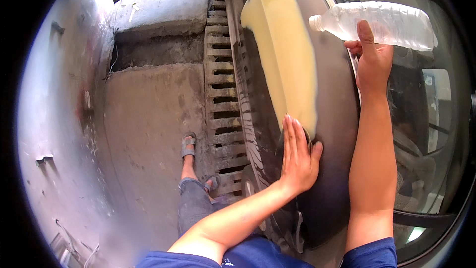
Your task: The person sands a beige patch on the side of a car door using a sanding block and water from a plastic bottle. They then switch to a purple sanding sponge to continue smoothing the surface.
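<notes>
Bottle: clear plastic, lying sideways in the air, neck pointing left over the car panel, up near the window glass
Right hand: closed around the bottle from below, thumb up across its side
Left hand: flat and open, fingers together, palm pressed on the panel at the lower tip of the yellow patch; nothing visibly gripped
Panel: dark grey, curved, yellow patch running down its middle
Ground: concrete floor, drain grate beside the tyre
Feet: sandals near the grate
</notes>
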The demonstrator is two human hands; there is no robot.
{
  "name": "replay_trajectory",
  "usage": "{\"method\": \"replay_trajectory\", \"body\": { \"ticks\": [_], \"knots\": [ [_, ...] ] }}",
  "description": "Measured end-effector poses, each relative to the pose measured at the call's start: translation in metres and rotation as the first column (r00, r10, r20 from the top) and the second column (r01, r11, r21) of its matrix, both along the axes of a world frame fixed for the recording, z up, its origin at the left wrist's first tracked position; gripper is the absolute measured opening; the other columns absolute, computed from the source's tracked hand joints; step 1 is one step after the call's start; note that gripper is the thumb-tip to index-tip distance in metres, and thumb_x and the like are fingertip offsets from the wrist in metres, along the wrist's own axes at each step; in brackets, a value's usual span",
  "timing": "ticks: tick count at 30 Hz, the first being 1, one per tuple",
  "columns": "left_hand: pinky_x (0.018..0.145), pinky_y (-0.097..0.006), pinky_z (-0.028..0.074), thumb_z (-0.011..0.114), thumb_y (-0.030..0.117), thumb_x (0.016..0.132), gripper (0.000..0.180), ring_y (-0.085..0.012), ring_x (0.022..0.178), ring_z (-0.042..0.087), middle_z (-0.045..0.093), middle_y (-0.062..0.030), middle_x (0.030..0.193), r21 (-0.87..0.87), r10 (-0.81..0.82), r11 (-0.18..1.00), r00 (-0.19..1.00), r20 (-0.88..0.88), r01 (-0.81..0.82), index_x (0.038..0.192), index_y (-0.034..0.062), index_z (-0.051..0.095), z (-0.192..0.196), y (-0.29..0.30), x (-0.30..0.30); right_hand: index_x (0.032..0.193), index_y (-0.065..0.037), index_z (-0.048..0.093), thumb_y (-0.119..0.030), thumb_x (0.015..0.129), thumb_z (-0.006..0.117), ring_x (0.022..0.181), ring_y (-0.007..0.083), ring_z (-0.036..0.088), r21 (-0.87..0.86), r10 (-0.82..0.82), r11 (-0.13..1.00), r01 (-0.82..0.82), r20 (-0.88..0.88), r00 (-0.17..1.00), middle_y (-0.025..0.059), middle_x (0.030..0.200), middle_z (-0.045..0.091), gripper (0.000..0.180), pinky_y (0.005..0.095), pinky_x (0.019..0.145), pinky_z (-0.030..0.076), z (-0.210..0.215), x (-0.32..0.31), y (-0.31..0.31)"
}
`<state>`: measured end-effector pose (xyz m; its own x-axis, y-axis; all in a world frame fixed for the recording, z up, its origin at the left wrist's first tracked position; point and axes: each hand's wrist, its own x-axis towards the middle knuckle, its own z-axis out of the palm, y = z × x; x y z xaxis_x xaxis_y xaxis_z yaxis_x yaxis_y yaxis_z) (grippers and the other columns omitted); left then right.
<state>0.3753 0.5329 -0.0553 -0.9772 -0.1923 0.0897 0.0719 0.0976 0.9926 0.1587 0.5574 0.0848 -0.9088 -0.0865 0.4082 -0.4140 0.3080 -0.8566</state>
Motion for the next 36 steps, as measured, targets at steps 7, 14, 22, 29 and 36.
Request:
{"method": "replay_trajectory", "body": {
  "ticks": [7, 14, 22, 29, 36],
  "knots": [
    [0.117, -0.048, 0.004, 0.046, 0.023, 0.099, 0.074, -0.0431, 0.145, -0.005, -0.005, -0.0288, 0.155, 0.109, -0.054, 0.992, 0.998, -0.033, 0.057, 0.149, -0.0046, -0.001, 0.007, 0.009, 0.040, 0.117, 0.001, 0.048, -0.038, 0.078, 0.079, 0.058, 0.0086, 0.055, 0.171, -0.081, 0.979, 0.107, -0.154, 0.985, 0.0073, 0.092, 0.063, 0.063, 0.0211, 0.052, 0.046, 0.005, 0.006, -0.009],
    [0.119, -0.038, 0.003, 0.037, 0.036, 0.102, 0.074, -0.0338, 0.146, -0.005, -0.006, -0.0269, 0.156, 0.147, -0.044, 0.988, 0.998, 0.034, 0.038, 0.147, -0.0089, -0.001, -0.025, -0.045, -0.102, 0.120, 0.001, 0.047, -0.033, 0.078, 0.080, 0.075, 0.0110, 0.057, 0.113, -0.220, 0.968, 0.224, -0.044, 0.974, 0.0103, 0.103, 0.060, 0.064, 0.0221, 0.054, 0.048, 0.001, 0.009, -0.015],
    [0.119, -0.039, 0.005, 0.037, 0.042, 0.101, 0.075, -0.0355, 0.146, 0.000, 0.002, -0.0255, 0.157, 0.091, -0.017, 0.995, 0.983, -0.183, 0.035, 0.148, -0.0074, 0.007, -0.067, -0.133, -0.306, 0.123, 0.001, 0.045, -0.028, 0.081, 0.078, 0.082, 0.0127, 0.060, 0.036, -0.137, 0.990, 0.137, 0.004, 0.991, 0.0095, 0.105, 0.059, 0.060, 0.0217, 0.054, 0.050, 0.001, 0.003, -0.011],
    [0.118, -0.045, 0.004, 0.042, 0.032, 0.098, 0.071, -0.0348, 0.147, -0.002, -0.001, -0.0194, 0.159, -0.089, -0.064, 0.996, 0.830, -0.553, 0.018, 0.154, 0.0098, 0.002, -0.096, -0.090, -0.201, 0.118, 0.001, 0.050, -0.028, 0.084, 0.075, 0.077, 0.0113, 0.060, 0.037, -0.057, 0.998, 0.058, -0.017, 0.998, 0.0075, 0.101, 0.061, 0.052, 0.0202, 0.053, 0.049, -0.003, -0.003, -0.007],
    [0.118, -0.049, 0.009, 0.059, 0.042, 0.087, 0.085, -0.0404, 0.145, 0.012, 0.016, -0.0247, 0.156, 0.013, -0.155, 0.979, 0.792, -0.590, 0.202, 0.150, 0.0013, 0.019, -0.107, -0.020, -0.018, 0.111, -0.001, 0.056, -0.034, 0.086, 0.071, 0.060, 0.0084, 0.055, 0.103, -0.050, 0.993, 0.058, -0.080, 0.996, 0.0053, 0.088, 0.063, 0.044, 0.0199, 0.053, 0.046, -0.006, -0.002, -0.013]
  ]
}}
